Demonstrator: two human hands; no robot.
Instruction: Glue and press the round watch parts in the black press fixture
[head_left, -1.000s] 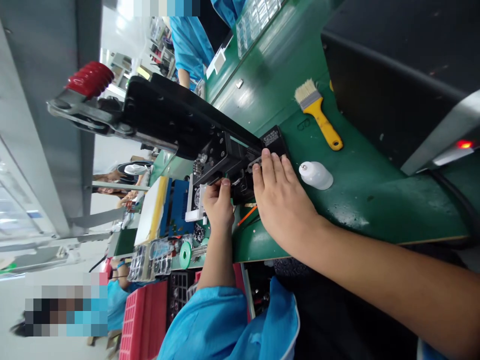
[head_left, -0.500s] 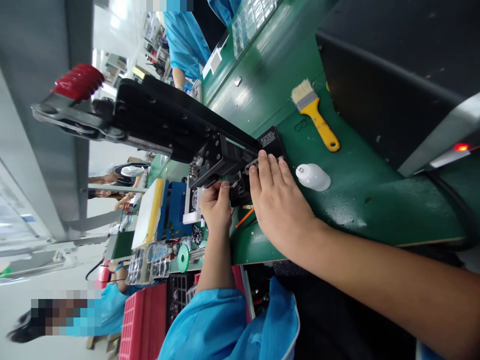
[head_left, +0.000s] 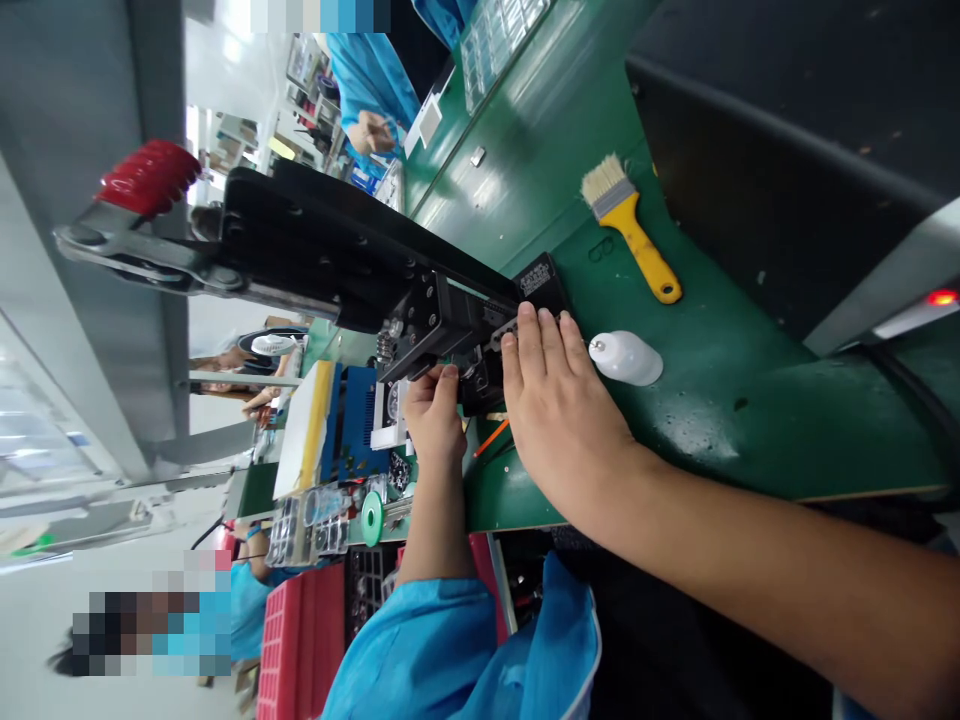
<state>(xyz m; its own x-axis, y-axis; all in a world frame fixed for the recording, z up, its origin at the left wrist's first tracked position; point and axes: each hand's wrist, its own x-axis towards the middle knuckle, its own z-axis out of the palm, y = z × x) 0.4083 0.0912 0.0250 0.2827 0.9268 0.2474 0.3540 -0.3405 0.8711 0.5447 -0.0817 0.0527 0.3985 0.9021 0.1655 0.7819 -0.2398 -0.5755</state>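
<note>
A black toggle press [head_left: 315, 240] with a red-gripped lever [head_left: 152, 178] rises from its black base on the green bench. At the near-left side of its base, my left hand [head_left: 438, 415] has thumb and fingers pinched together. Whatever lies between those fingertips is hidden. My right hand [head_left: 562, 400] rests flat, fingers stretched out, over the right side of the base and partly covers it. Beside that hand lies a white dropper bottle [head_left: 630, 358] with a metal tip. Between my wrists an orange stick [head_left: 492, 438] shows on the bench.
A yellow-handled brush [head_left: 637, 235] lies beyond the bottle. A large black box [head_left: 780, 130] with a red light stands on the right. Clear parts trays [head_left: 289, 535], a green spool [head_left: 372, 518] and red bins [head_left: 304, 640] are at left. Co-workers in blue [head_left: 371, 75] are nearby.
Both hands keep their places at the press. The view has shifted slightly. The co-worker's hand at the top has moved.
</note>
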